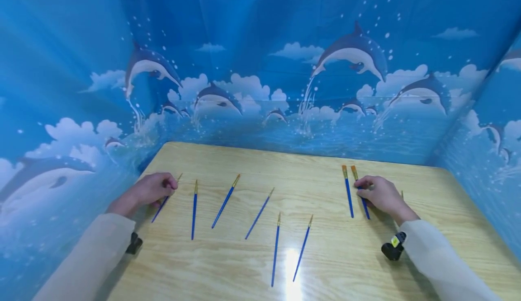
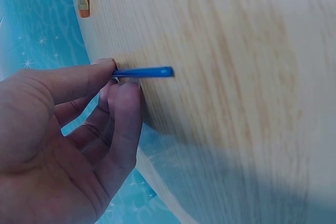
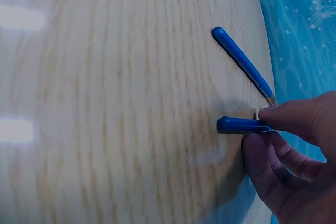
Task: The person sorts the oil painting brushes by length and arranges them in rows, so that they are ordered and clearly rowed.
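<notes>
At the left of the head view, the left hand [image 1: 151, 190] pinches a slim brush [image 1: 161, 207] between thumb and fingers, its blue handle slanting to the lower left and its tip to the upper right. At the right of the frame, the right hand [image 1: 380, 195] pinches a flat brush [image 1: 365, 208] by its blue handle, the orange bristles pointing to the upper left. Whether either held brush touches the bench [image 1: 317, 179] I cannot tell. The relation that seems to matter most is at the right: a second flat brush [image 1: 348, 192] lies just left of the right hand's brush, apart from it, and in the head view their long axes run almost parallel, both near vertical with heads at the top. The right hand is much the nearer of the 2 to this pair. On the other side, an upright brush [image 1: 194, 210] lies just right of the left hand, and 4 other brushes [image 1: 225, 201] spread across the middle of the frame at differing slants. A thin tip [image 1: 402, 194] shows beside the right wrist, the rest of it hidden.
</notes>
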Motion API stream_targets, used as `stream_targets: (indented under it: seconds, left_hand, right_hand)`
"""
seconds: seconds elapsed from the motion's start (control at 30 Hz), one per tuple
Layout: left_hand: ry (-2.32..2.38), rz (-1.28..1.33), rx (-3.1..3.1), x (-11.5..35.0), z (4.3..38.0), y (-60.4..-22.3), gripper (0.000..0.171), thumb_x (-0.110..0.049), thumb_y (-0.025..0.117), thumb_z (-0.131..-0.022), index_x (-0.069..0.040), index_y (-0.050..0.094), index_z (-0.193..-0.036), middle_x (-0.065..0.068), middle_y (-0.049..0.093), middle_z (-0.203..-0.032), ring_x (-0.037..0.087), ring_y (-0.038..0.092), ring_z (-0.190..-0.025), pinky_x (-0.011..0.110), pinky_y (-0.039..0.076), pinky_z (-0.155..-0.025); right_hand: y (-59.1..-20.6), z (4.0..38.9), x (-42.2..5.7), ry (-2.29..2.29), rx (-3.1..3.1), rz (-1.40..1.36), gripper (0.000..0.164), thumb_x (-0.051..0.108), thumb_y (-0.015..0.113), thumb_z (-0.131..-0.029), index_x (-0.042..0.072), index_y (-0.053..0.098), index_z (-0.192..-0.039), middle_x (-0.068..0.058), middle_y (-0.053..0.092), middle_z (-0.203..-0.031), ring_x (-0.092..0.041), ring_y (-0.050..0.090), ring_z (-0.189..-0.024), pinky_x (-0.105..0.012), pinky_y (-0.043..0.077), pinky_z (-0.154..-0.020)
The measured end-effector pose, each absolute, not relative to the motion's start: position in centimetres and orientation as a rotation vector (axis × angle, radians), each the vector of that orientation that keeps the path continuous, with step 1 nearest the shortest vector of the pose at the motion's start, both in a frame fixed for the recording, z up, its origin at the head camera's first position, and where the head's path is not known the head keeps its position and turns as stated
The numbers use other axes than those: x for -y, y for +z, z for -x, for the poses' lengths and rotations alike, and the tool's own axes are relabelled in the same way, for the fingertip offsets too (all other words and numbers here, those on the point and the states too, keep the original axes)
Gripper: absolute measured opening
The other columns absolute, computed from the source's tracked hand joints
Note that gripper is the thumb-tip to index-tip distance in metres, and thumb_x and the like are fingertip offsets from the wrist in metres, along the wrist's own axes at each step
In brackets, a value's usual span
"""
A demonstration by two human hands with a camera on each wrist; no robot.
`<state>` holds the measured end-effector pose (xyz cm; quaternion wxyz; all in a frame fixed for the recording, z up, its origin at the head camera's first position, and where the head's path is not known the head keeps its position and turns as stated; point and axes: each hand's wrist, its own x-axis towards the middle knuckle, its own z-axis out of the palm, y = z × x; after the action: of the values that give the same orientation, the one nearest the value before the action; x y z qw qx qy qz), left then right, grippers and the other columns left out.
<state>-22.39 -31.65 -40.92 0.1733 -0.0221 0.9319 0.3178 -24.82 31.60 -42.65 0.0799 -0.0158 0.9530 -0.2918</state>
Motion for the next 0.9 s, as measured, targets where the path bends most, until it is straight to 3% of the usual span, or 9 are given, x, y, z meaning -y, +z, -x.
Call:
stream_targets:
  seconds: [0.47,0.67,0.9]
  left_hand:
    - [0.896,0.079,-2.655,31.52,22.62,-41.0,0.009,-0.008,0.059,-0.111,-0.006,0.064,-0.117,0.011,0.06,-0.099,0.023,0.06,-0.077,0.037,0.055,-0.068]
    - [0.899,0.059,-2.654,31.61,22.56,-41.03,0.009,-0.007,0.059,-0.11,-0.005,0.064,-0.117,0.012,0.061,-0.099,0.023,0.06,-0.077,0.037,0.056,-0.068]
    - [0.898,0.054,-2.641,31.78,22.52,-40.98,0.009,-0.007,0.059,-0.11,-0.005,0.064,-0.117,0.012,0.06,-0.099,0.023,0.059,-0.079,0.036,0.056,-0.068]
  right_hand:
    - [-42.32,24.74,-31.32,-0.834,-2.867,0.032,0.028,0.014,0.066,-0.107,0.001,0.071,-0.132,-0.025,0.069,-0.127,-0.025,0.067,-0.092,-0.033,0.054,-0.07]
    - [-42.35,24.73,-31.32,-0.807,-2.88,0.045,0.028,0.014,0.067,-0.107,0.002,0.072,-0.131,-0.024,0.07,-0.127,-0.032,0.066,-0.105,-0.041,0.053,-0.08]
    - [-42.67,24.72,-31.15,-0.849,-2.859,0.032,0.027,0.012,0.066,-0.107,0.001,0.071,-0.13,-0.026,0.07,-0.128,-0.028,0.067,-0.099,-0.033,0.055,-0.073]
